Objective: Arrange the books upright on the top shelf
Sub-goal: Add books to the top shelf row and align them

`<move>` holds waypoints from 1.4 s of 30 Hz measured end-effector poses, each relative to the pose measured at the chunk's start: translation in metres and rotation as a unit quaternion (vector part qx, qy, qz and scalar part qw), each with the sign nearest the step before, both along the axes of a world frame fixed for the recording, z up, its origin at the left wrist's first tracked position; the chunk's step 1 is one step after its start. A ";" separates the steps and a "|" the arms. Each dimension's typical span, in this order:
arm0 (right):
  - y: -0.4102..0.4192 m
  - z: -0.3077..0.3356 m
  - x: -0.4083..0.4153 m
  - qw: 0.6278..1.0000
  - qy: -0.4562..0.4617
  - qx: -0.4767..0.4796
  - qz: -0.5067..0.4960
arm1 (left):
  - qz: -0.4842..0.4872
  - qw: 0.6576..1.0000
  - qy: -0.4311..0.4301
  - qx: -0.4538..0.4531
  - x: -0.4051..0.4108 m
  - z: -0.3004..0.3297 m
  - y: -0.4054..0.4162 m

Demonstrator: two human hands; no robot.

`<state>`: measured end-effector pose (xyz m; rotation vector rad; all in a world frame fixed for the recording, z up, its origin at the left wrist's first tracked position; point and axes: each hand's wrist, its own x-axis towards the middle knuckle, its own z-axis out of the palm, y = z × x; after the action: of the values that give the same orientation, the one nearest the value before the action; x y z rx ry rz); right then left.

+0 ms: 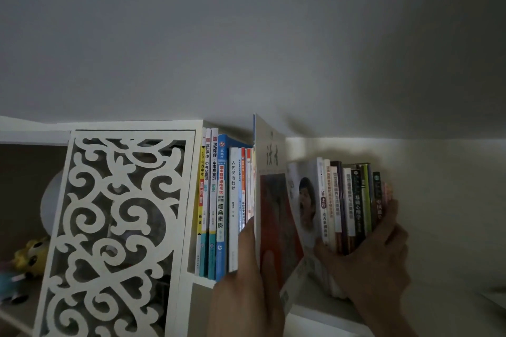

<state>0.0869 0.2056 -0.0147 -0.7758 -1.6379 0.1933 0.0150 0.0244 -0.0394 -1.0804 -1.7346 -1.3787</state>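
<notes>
Left hand [250, 279] fills the head view, thumb and fingers pinching a tall thin paperback [269, 180] between two rows on the top shelf [323, 309]. Right hand [375, 249] wraps the right row of books [350, 200], glossy spines, bracing them; a soft magazine [302, 205] leans beside it. Left row [219, 200] stands upright by the white fretwork panel [117, 227]. Looks like mid-slotting; next, I'd say, straighten the leaning one and close the gap.
</notes>
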 end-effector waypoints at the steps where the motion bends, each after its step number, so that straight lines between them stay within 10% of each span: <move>1: 0.003 -0.001 0.002 1.000 0.005 -0.011 0.008 | 0.003 0.999 0.034 0.001 -0.006 -0.002 0.008; 22: 0.008 -0.001 -0.002 1.000 0.026 -0.006 0.011 | 0.100 0.962 -0.028 -0.251 -0.026 0.023 0.088; 42: 0.007 -0.004 -0.002 0.999 0.028 0.019 0.018 | 0.041 0.984 -0.109 -0.134 -0.009 0.037 0.108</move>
<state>0.0846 0.2122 -0.0191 -0.7059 -1.5981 0.2069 0.0062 0.1325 -0.0020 -1.0136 -2.1486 -1.2769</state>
